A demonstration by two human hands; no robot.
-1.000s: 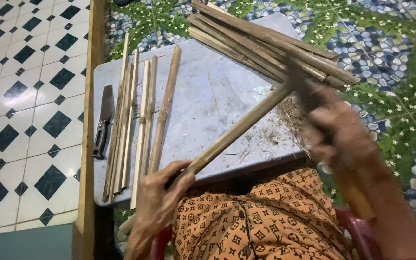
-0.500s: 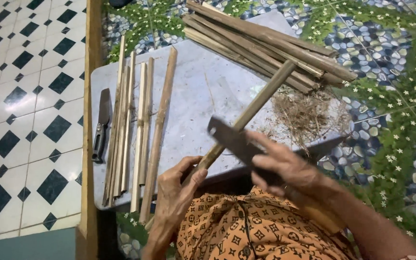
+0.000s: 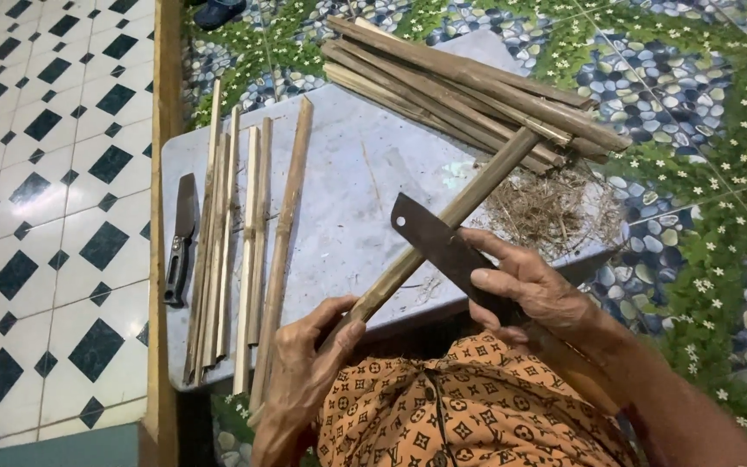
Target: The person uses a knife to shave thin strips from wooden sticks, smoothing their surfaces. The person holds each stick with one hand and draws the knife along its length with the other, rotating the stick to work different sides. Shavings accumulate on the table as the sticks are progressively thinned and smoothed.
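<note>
My left hand (image 3: 311,363) grips the near end of a long bamboo stick (image 3: 469,199) that slants up and to the right across the grey board (image 3: 347,182). My right hand (image 3: 533,290) holds a dark flat knife blade (image 3: 430,238), laid across the stick near its middle, forefinger along the blade's back. Dry shavings (image 3: 555,212) lie just right of the blade.
Several split bamboo strips (image 3: 244,242) lie side by side on the board's left part. A small dark knife (image 3: 181,238) rests at the left edge. A bundle of thicker bamboo sticks (image 3: 469,91) lies across the far right corner. Orange patterned cloth (image 3: 460,406) covers my lap.
My right hand has drawn the blade back along the stick, from its far end toward me. The left hand keeps its hold on the near end.
</note>
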